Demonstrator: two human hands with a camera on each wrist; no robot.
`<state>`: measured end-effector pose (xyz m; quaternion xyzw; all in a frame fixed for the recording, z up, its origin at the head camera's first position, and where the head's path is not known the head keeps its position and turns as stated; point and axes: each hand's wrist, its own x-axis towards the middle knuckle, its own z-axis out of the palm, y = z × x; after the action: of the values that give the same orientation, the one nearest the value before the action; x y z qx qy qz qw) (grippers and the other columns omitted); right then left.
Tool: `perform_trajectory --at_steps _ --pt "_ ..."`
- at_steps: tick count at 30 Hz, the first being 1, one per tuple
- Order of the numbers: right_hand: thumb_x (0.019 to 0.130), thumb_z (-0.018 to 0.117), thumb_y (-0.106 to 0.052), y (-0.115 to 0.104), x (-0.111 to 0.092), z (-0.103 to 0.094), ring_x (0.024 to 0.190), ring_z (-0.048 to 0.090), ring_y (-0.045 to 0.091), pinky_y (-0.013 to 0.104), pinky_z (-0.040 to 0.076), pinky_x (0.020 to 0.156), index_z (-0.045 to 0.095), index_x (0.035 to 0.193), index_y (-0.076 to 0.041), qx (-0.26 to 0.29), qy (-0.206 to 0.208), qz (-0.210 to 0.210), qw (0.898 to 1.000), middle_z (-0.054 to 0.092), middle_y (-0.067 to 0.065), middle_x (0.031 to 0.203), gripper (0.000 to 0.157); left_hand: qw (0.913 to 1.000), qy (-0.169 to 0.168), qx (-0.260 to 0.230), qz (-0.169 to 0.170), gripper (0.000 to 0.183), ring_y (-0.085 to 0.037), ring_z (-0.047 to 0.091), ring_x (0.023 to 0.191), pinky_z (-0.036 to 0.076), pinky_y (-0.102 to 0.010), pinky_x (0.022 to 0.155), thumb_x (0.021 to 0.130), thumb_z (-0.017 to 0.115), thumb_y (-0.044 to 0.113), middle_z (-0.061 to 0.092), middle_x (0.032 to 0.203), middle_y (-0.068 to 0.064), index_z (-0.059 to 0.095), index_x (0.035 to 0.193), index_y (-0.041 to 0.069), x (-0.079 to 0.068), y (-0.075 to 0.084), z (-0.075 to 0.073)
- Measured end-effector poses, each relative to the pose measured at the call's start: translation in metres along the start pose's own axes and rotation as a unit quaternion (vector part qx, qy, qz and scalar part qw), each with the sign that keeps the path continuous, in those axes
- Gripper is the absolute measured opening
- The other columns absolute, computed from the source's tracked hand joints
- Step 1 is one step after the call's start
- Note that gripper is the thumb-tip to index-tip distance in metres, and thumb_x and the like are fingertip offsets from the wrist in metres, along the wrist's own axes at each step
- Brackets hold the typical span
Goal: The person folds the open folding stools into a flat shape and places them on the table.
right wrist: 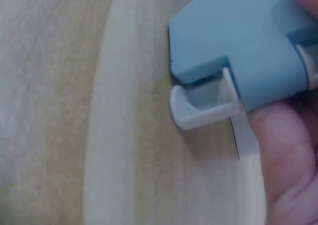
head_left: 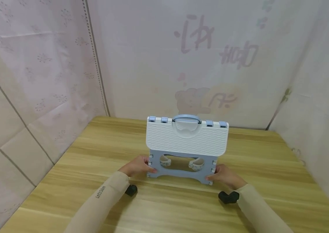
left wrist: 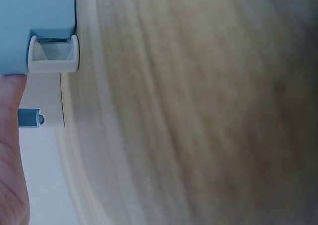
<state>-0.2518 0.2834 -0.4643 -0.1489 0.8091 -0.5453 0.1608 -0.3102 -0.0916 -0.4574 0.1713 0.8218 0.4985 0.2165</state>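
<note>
A white and light-blue folding step stool (head_left: 186,139) stands upright on the table, its textured white top panel hanging down toward me and a blue carry handle (head_left: 186,117) along its upper edge. My left hand (head_left: 138,166) grips the lower left side of the blue leg panel (head_left: 176,176), thumb on the front face and fingers behind. On the opposite side, my right hand (head_left: 226,176) holds the panel's lower right edge the same way. White hinge pieces (right wrist: 206,106) show at the panel's corner in the right wrist view. Most of the fingers are hidden behind the stool.
The wood-grain table (head_left: 167,207) extends around the stool on all sides. Patterned pale curtains (head_left: 141,58) hang behind the table and along both sides. A black wrist device (head_left: 229,197) sits below the right wrist, another (head_left: 131,190) by the left.
</note>
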Motion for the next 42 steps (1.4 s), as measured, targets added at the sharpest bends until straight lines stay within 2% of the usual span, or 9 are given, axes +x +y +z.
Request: perform_trajectory --at_steps 2,4,8,14,23,29,36,42 --pt "0.085 0.074 -0.01 -0.0001 0.0019 -0.0001 0.104 0.063 0.023 0.027 0.051 0.084 0.055 0.116 0.022 0.002 -0.005 -0.005 1.0 0.063 0.031 0.116 0.049 1.0 0.0 -0.003 0.002 0.017 -0.008 0.05 0.07 0.04 -0.023 0.065 0.079 0.078 0.007 0.071 0.08 0.001 0.07 0.09 -0.003 -0.0013 -0.0003 -0.0015" --pt "0.085 0.074 -0.01 0.0001 0.0036 -0.0005 0.103 0.063 0.02 0.027 0.05 0.083 0.055 0.116 0.023 0.002 -0.009 -0.005 1.0 0.063 0.031 0.116 0.049 0.9998 -0.007 -0.015 0.011 0.018 -0.008 0.054 0.072 0.043 -0.023 0.067 0.079 0.077 0.006 0.072 0.081 -0.002 0.07 0.092 -0.005 -0.0015 -0.0016 -0.0028" --pt "0.085 0.074 -0.01 0.0013 0.0022 -0.0023 0.101 0.064 0.017 0.026 0.051 0.083 0.056 0.115 0.022 0.007 -0.011 0.007 1.0 0.064 0.03 0.115 0.048 0.9982 -0.031 -0.044 0.025 0.024 -0.012 0.066 0.085 0.05 -0.027 0.08 0.081 0.075 0.002 0.074 0.096 -0.013 0.069 0.101 -0.009 -0.0002 -0.0025 -0.0022" --pt "0.084 0.074 -0.01 0.0008 0.0031 -0.002 0.104 0.063 0.027 0.028 0.051 0.083 0.056 0.116 0.022 -0.007 -0.008 0.007 1.0 0.064 0.031 0.115 0.049 0.9976 -0.039 -0.048 0.029 0.027 -0.014 0.066 0.092 0.05 -0.029 0.085 0.081 0.074 0.002 0.072 0.104 -0.015 0.069 0.106 -0.009 0.001 -0.0047 -0.0032" --pt "0.085 0.073 -0.009 -0.0007 0.0028 -0.0018 0.106 0.063 0.03 0.031 0.051 0.085 0.055 0.117 0.022 -0.019 -0.008 0.01 1.0 0.063 0.032 0.116 0.048 0.9969 -0.04 -0.056 0.039 0.028 -0.013 0.066 0.09 0.051 -0.027 0.081 0.08 0.075 0.0 0.072 0.103 -0.016 0.068 0.106 -0.011 0.0016 -0.0054 -0.003" --pt "0.085 0.074 -0.01 -0.0012 0.0019 -0.0019 0.102 0.064 0.021 0.025 0.05 0.082 0.056 0.114 0.022 -0.012 -0.008 0.011 1.0 0.064 0.031 0.114 0.047 0.9975 -0.041 -0.05 0.029 0.027 -0.012 0.066 0.09 0.05 -0.027 0.082 0.08 0.075 0.001 0.073 0.103 -0.015 0.069 0.105 -0.009 0.0026 -0.005 -0.0027" --pt "0.084 0.073 -0.006 0.0018 0.0022 -0.0022 0.099 0.063 0.012 0.024 0.05 0.08 0.049 0.119 0.026 0.016 -0.019 -0.017 1.0 0.059 0.037 0.117 0.054 0.9966 -0.043 -0.057 0.041 0.025 -0.01 0.066 0.083 0.052 -0.027 0.078 0.079 0.075 -0.001 0.074 0.096 -0.014 0.069 0.101 -0.011 0.0031 -0.0047 -0.0015" --pt "0.084 0.073 -0.006 0.0001 0.004 -0.0024 0.098 0.063 0.014 0.024 0.051 0.08 0.051 0.119 0.025 0.006 -0.013 -0.009 1.0 0.062 0.034 0.115 0.051 0.9982 -0.028 -0.039 0.036 0.019 -0.007 0.059 0.072 0.047 -0.023 0.066 0.078 0.076 0.0 0.073 0.081 -0.004 0.069 0.092 -0.01 0.0029 -0.0033 -0.003"
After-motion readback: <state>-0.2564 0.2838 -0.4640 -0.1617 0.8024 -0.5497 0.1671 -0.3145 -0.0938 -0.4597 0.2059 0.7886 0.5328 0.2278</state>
